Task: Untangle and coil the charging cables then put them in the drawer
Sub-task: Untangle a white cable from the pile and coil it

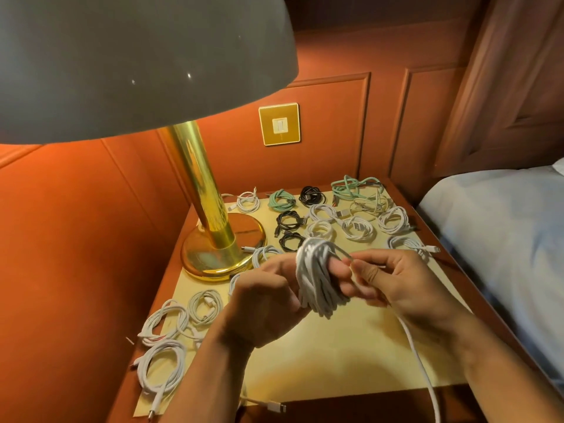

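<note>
A white charging cable (pixel 317 279) is wound in several loops round the fingers of my left hand (pixel 268 297), held above the middle of the nightstand top (pixel 335 355). My right hand (pixel 396 282) pinches the cable's free strand just right of the coil. The loose tail (pixel 418 355) runs down past my right wrist and off the front edge. Several coiled cables lie on the top: white ones (pixel 161 361) at the front left, black ones (pixel 288 222) and a green one (pixel 279 199) toward the back.
A brass lamp base (pixel 219 248) with its large shade (pixel 137 62) stands at the back left. A tangled green and white bunch (pixel 357 190) sits in the far right corner. A bed (pixel 503 239) adjoins on the right. A wall switch plate (pixel 279 124) is behind.
</note>
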A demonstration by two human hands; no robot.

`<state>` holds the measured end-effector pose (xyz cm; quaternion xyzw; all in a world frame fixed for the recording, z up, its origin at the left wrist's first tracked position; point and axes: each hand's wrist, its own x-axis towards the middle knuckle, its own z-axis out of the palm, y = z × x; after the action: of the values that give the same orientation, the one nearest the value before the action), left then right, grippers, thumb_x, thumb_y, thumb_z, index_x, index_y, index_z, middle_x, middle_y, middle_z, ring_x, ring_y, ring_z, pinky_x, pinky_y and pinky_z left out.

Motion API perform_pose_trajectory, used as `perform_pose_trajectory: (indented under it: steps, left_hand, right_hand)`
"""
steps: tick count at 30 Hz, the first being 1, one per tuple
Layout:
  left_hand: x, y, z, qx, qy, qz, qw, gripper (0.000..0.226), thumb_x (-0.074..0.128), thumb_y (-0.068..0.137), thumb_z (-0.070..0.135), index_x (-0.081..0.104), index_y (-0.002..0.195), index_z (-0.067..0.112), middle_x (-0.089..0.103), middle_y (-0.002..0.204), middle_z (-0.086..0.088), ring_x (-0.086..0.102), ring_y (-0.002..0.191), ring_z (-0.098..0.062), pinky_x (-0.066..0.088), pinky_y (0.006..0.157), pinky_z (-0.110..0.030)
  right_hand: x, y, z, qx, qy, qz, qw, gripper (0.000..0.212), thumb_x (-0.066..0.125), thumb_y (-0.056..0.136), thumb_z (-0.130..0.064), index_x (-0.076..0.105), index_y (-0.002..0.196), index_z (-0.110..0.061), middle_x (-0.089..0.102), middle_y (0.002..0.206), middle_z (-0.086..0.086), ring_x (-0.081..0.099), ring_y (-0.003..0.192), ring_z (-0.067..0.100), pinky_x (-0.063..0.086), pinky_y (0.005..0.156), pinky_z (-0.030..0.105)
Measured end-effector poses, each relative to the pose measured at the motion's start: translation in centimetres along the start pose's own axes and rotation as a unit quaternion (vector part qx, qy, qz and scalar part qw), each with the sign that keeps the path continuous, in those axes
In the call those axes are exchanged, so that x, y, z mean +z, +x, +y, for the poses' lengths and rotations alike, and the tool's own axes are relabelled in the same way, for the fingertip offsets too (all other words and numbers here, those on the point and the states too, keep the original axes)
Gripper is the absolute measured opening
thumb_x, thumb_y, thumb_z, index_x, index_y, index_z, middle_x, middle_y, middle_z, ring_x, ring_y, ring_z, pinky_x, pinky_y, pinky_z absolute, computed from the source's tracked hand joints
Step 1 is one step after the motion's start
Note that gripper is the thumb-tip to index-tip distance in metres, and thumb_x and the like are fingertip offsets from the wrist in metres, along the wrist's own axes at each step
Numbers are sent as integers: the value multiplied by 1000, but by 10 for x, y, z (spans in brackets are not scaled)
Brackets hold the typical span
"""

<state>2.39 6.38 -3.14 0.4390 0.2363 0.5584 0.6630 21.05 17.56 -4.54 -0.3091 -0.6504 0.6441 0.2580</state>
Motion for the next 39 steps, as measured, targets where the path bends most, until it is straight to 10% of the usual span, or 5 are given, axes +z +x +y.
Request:
perform_pose_trajectory:
  steps: [6, 17, 26, 36, 39]
  left_hand:
    - [-5, 4, 2, 117, -147, 59, 980, 68, 46, 78, 1, 43, 144, -13, 45, 150, -31, 35, 147, -43, 26, 124, -45]
    - [-13, 4, -11, 157, 193, 292, 924, 68, 41, 61, 2, 64, 126, 3, 68, 132, -7, 58, 131, -22, 52, 99, -31]
    - [-4, 9, -22, 56, 472, 265, 839, 62, 48, 64, 5, 68, 121, 19, 67, 126, 8, 58, 123, -3, 49, 96, -22]
    - [8, 11, -12, -107, 449, 133, 877, 39, 48, 64, 1, 74, 92, 10, 75, 90, -6, 67, 83, -12, 47, 65, -17]
    - [10, 13, -12, -84, 386, 109, 912, 32, 48, 62, -1, 69, 85, 4, 70, 86, -17, 67, 83, -26, 55, 72, -57]
  right_hand:
    - [16, -16, -8, 95, 8, -116, 989, 22, 61, 98, -30, 77, 94, -15, 40, 69, 7, 31, 52, 16, 26, 42, 28]
    - [0, -40, -18, -10, -281, -65, 957, 19, 66, 94, -39, 75, 83, -27, 57, 60, -7, 45, 54, 4, 38, 53, 25]
    - [-5, -55, -24, -189, -293, 72, 935, 12, 70, 90, -31, 80, 97, -27, 74, 84, -16, 69, 85, 5, 56, 71, 26]
    - [-17, -30, -26, -393, -367, 121, 834, 16, 80, 86, -20, 80, 99, -8, 72, 88, 0, 67, 79, 10, 56, 67, 30]
    - [-22, -19, -22, -376, -328, 134, 856, 22, 78, 86, -26, 80, 101, -11, 74, 94, -3, 70, 87, 9, 59, 75, 27]
